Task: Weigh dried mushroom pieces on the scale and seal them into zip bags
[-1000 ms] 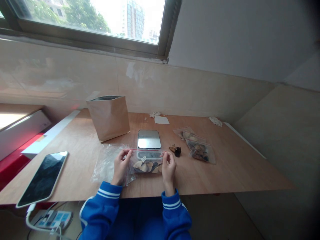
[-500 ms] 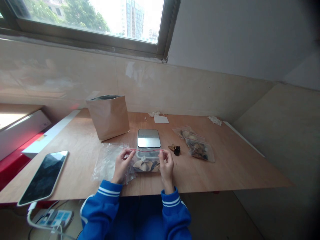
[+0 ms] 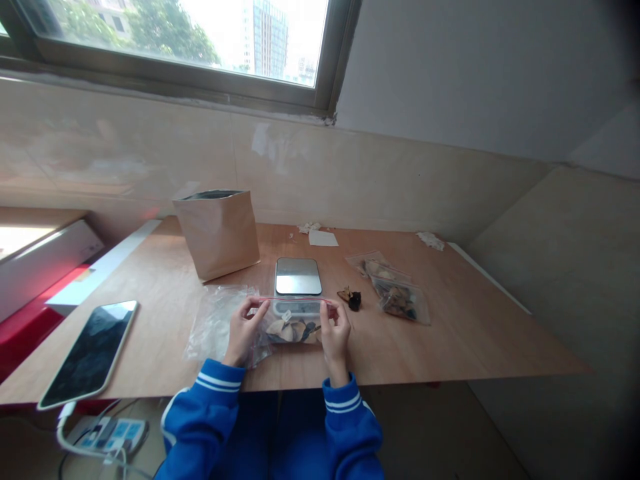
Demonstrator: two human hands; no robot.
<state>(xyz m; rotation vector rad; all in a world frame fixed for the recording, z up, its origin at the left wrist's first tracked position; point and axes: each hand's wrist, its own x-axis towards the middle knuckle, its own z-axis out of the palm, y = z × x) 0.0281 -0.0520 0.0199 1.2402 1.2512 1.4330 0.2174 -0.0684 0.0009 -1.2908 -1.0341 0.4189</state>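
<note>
A clear zip bag (image 3: 293,330) with a red seal line hangs between my hands, dried pale and dark slices lying in its lower part. My left hand (image 3: 245,328) pinches the top left corner; my right hand (image 3: 335,331) pinches the top right. Behind the bag stands a small digital scale (image 3: 298,276) with a bare silver plate, its front partly seen through the plastic. Loose clear bags (image 3: 215,327) lie beside and under my left hand. A few dried pieces (image 3: 350,298) sit on the table to the right of the scale.
Two filled zip bags (image 3: 399,300) overlap on the right. A brown paper pouch (image 3: 219,237) stands open at the back left. A phone (image 3: 90,353) with a charging cable lies at the left front edge. White paper (image 3: 323,239) lies near the wall.
The bag's red seal line is now pulled straighter between my hands. My right hand has shifted very slightly to the right; the other things stay where they were.
</note>
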